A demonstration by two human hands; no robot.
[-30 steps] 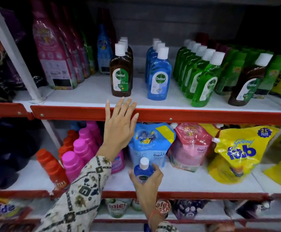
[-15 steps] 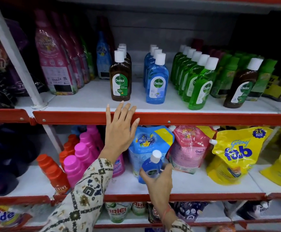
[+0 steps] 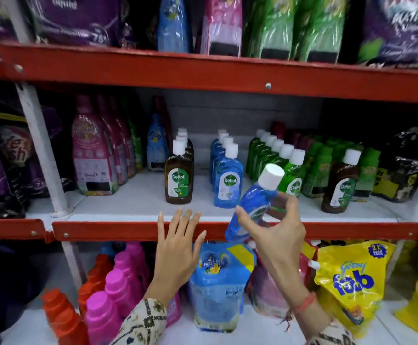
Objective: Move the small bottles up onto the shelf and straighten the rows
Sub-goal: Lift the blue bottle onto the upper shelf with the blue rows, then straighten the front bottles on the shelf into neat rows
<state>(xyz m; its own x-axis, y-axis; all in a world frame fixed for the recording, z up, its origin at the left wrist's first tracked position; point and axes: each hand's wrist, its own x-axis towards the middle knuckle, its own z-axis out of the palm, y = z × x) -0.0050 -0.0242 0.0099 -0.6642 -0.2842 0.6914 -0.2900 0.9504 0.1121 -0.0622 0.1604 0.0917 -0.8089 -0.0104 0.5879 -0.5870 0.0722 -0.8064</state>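
Head view: small blue plastic bottle w/ white cap (image 3: pixel 251 205) is in the right hand (image 3: pixel 275 235), thumb and fingers pinched round its lower body, just in front of the red shelf lip (image 3: pixel 118 230). Long axis tilts, cap up and to the right, base down-left. Row of blue white-capped bottles (image 3: pixel 225 168) stands just behind and left of it, so likely it needs righting, then going in front of that row. Left hand (image 3: pixel 178 247) is empty, fingers spread flat vs the lip, near but not touching the bottle.
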